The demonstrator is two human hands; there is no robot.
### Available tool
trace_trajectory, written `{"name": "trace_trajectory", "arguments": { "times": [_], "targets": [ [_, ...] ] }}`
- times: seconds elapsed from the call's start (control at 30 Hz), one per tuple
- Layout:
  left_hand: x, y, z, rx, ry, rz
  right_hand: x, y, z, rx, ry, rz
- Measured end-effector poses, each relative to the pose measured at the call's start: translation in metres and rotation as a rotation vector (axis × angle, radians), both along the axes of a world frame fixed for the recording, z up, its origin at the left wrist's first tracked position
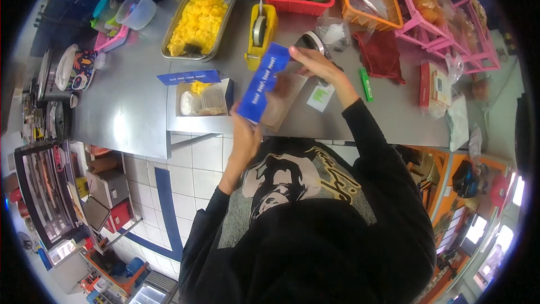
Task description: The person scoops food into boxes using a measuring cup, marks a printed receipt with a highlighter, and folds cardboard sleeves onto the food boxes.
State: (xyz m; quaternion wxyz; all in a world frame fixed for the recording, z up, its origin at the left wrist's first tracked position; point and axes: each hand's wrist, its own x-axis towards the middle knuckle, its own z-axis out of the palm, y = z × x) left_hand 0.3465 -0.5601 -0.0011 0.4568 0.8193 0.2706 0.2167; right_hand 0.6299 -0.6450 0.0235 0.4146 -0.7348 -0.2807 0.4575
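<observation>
Both hands hold a cardboard food box (262,83) tilted above the steel table; its blue flap carries white lettering. My left hand (244,138) grips its lower left end with fingers closed. At the upper right end, my right hand (316,67) pinches the flap's edge. Part of the box's brownish body is hidden behind the flap. Left of it stands another open box (228,97) with a blue lid, containing a clear lidded cup (213,97), a white round item (189,103) and some yellow food (199,86).
A metal tray (165,50) of yellow food stands behind, beside a yellow tape dispenser (270,24). Red (296,7) and orange baskets (371,21) line the back. To the right lie a green-marked card (320,98), a green packet (366,84) and a dark red cloth (382,59).
</observation>
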Motion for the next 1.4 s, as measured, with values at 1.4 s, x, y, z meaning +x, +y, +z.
{"name": "trace_trajectory", "arguments": {
  "times": [1.4],
  "targets": [
    [-0.001,-0.020,-0.039,0.293,-0.130,-0.030,0.008,0.011,-0.062,0.591,-0.254,0.283]
  ]
}}
